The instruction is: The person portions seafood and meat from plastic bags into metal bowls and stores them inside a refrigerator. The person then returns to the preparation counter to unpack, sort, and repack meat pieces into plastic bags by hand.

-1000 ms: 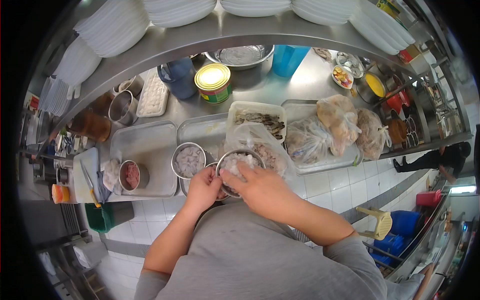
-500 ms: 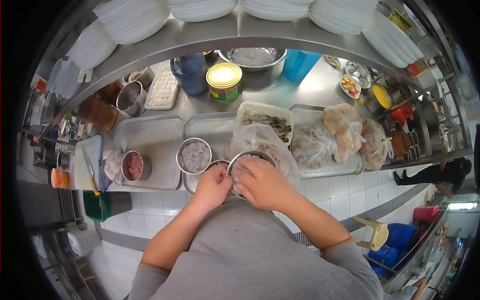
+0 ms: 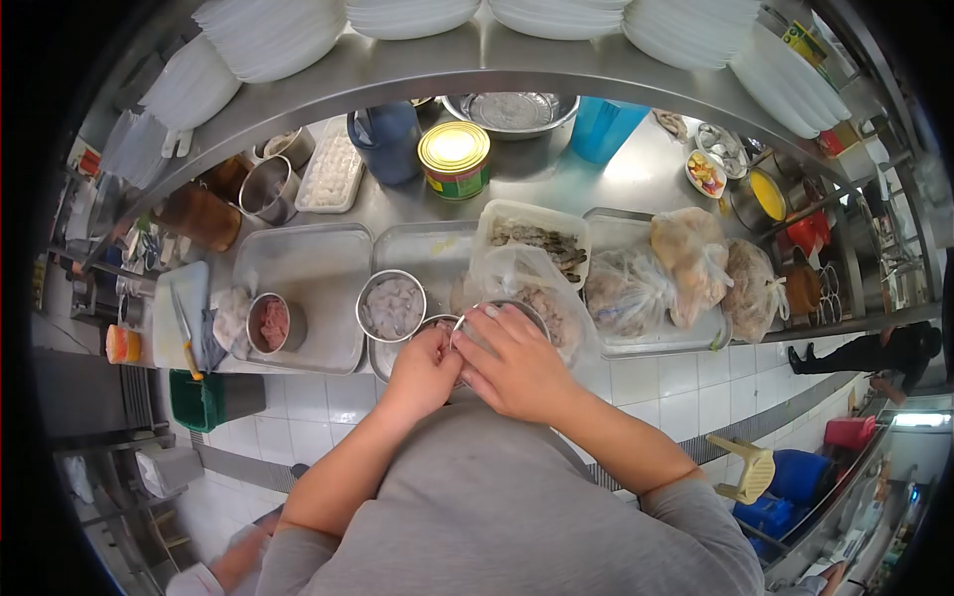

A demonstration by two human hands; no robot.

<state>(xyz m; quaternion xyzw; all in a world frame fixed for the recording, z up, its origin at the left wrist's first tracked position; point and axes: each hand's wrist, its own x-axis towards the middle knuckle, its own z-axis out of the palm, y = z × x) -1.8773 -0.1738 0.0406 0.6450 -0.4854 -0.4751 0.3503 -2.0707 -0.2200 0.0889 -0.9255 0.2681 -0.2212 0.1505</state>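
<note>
Two metal bowls stand close together at the counter's front edge, partly under my hands. My left hand is closed in a pinch in front of the smaller metal bowl; what its fingers hold is hidden. Over the larger metal bowl reaches my right hand, fingers bent and tips by the left rim, touching or almost touching my left hand. Whatever lies under these fingers cannot be made out. Just left is a metal bowl of pale, peeled-looking shrimp. Behind my right hand lies an open plastic bag of pinkish pieces.
A white tub holds dark unpeeled shrimp. Metal trays line the counter, with tied bags at right. A metal container of pink meat and a knife on a cutting board lie left. The plate shelf overhangs the back.
My right hand's fingers have shifted over the bowl toward its left rim, covering its contents more. My left hand stays nearly in place. Another person's arm has appeared at the lower left.
</note>
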